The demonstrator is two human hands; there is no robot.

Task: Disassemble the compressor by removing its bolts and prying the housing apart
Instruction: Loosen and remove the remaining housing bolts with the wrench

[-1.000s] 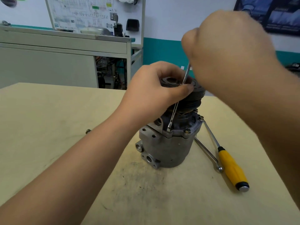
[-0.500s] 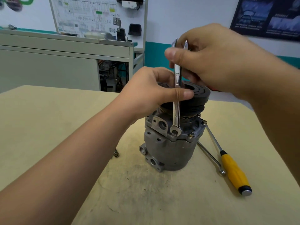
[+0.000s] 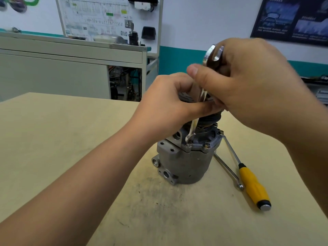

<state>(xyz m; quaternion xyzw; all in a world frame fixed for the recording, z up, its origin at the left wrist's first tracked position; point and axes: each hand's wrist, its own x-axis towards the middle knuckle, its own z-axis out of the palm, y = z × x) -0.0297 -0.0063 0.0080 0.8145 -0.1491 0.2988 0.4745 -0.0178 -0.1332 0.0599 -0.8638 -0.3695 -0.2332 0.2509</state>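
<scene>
A grey metal compressor (image 3: 188,162) stands upright on the wooden table (image 3: 62,132), its black pulley on top largely hidden by my hands. My left hand (image 3: 168,102) grips the pulley from the left. My right hand (image 3: 248,82) holds the upper end of a silver wrench (image 3: 192,128) that stands almost vertical and looks blurred. The wrench's lower end sits on a bolt (image 3: 189,143) at the housing flange. A second flange bolt (image 3: 206,145) shows just to its right.
A yellow-handled screwdriver (image 3: 252,185) and a thin metal wrench (image 3: 229,172) lie on the table right of the compressor. A grey cabinet (image 3: 71,68) and a display board (image 3: 110,18) stand behind the table. Dark smudges mark the tabletop in front.
The wrench has swung on the bolt and now leans, blurred by motion. My right hand shifted right and slightly lower. The small bolt seen left of the compressor is now hidden by my left arm.
</scene>
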